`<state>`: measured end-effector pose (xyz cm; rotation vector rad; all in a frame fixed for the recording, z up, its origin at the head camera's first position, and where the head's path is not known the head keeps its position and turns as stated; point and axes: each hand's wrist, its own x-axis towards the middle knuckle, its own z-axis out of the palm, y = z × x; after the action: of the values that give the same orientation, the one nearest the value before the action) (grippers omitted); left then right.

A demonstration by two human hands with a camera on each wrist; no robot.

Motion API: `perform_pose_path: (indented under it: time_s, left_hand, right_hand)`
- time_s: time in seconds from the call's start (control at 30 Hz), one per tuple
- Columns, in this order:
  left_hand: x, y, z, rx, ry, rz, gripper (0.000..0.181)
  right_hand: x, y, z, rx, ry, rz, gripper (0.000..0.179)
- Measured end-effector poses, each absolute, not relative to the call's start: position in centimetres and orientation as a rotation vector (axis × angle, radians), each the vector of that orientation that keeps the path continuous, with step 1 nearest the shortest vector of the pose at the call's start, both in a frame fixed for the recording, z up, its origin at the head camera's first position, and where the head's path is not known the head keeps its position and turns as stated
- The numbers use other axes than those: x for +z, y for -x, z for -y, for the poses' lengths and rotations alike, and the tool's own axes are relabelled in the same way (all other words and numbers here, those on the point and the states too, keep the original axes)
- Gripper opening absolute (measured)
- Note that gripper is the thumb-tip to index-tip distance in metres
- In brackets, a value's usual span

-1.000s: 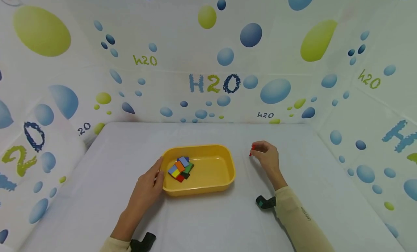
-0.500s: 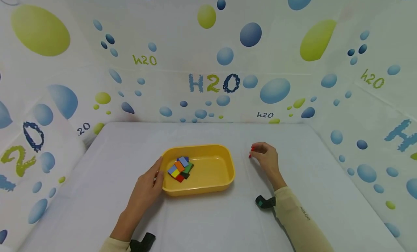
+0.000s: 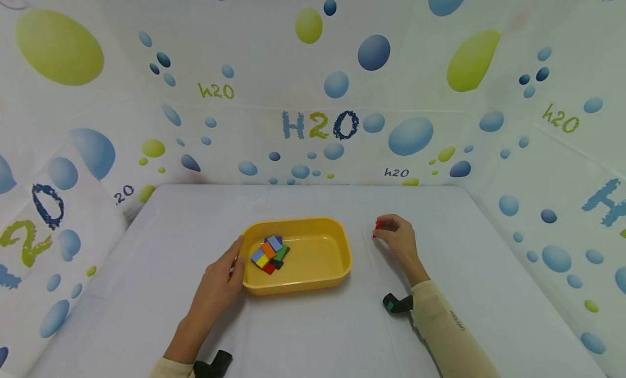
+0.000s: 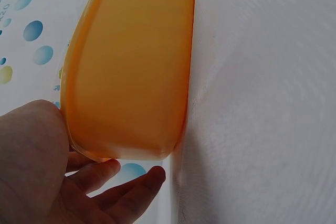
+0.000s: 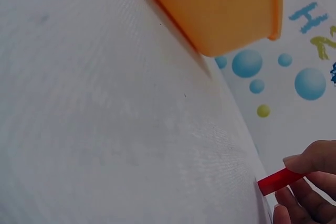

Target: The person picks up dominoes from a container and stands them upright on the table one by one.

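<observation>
A shallow yellow plastic tray (image 3: 315, 261) sits on the white table. My left hand (image 3: 218, 277) holds its left end, fingers along the outer wall and thumb at the rim. In the left wrist view, the fingers (image 4: 134, 195) curl beneath the tray's end. A heap of flat coloured blocks (image 3: 268, 250), in blue, orange, yellow, green and red, lies in the tray's left part. Right of the tray, my right hand (image 3: 400, 241) pinches a small red block (image 5: 281, 181) between thumb and fingers, its lower end right at the tabletop.
A white cloth (image 3: 313, 334) covers the table. Patterned curtains (image 3: 264, 57) with blue and green dots enclose the back and sides. Black wrist-camera mounts (image 3: 397, 303) jut inward from both sleeves, low over the table.
My right hand, pinching the red block, has shifted very slightly left and toward me. My left hand and the tray stay put; the head view drifts a little.
</observation>
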<state>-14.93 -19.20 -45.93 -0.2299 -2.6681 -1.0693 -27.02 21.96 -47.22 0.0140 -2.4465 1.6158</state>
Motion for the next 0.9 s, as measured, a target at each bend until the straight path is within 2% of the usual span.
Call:
perform_pose_path:
  time_s: [0.63, 0.9]
  left_hand:
    - [-45.5, 14.7, 19.0, -1.06, 0.238, 2.644, 0.053]
    - [-45.4, 14.8, 19.1, -1.082, 0.226, 2.658, 0.053]
  right_hand:
    - [-46.2, 27.0, -21.7, 1.585, -0.034, 2.442, 0.048]
    - [-45.4, 26.6, -21.2, 1.586, -0.035, 2.429, 0.047]
